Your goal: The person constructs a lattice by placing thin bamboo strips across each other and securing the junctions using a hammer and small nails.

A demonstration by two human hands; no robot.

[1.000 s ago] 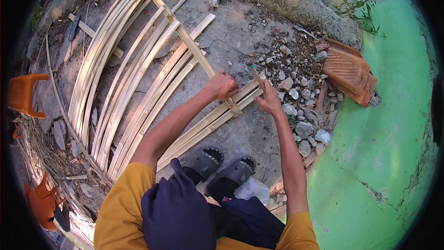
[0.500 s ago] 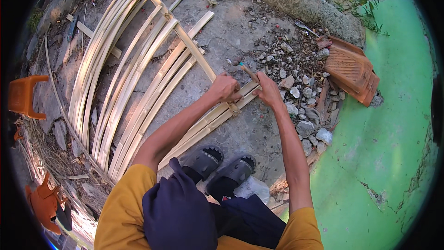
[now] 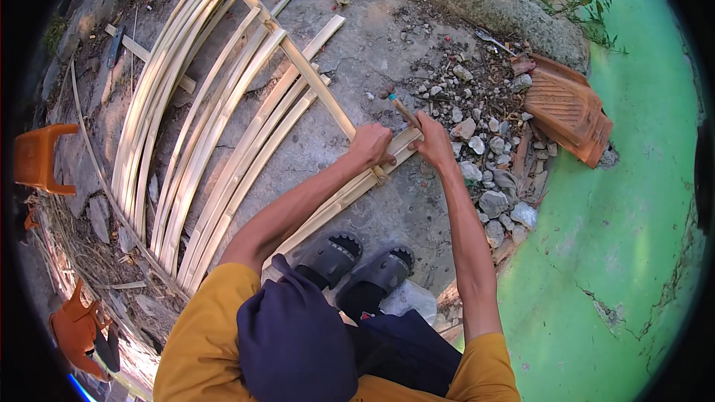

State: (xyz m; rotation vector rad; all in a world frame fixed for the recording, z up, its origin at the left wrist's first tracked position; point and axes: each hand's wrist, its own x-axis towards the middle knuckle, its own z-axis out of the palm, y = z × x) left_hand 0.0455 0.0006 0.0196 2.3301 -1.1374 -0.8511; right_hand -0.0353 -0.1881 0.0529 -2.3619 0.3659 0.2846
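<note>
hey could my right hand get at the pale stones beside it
Probably, though not freely: your right hand grips a wooden-handled tool. The pale stones lie just to the hand's right, and nothing visible blocks the way.

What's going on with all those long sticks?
A person is bent over long pale strips laid out on the rough ground. The right hand holds a thin tool with a wooden handle and a teal band. The left hand is curled near the lower end of a crosspiece, by the nearest strips; its grip is hard to see. Broken stones lie off to the right.
</note>
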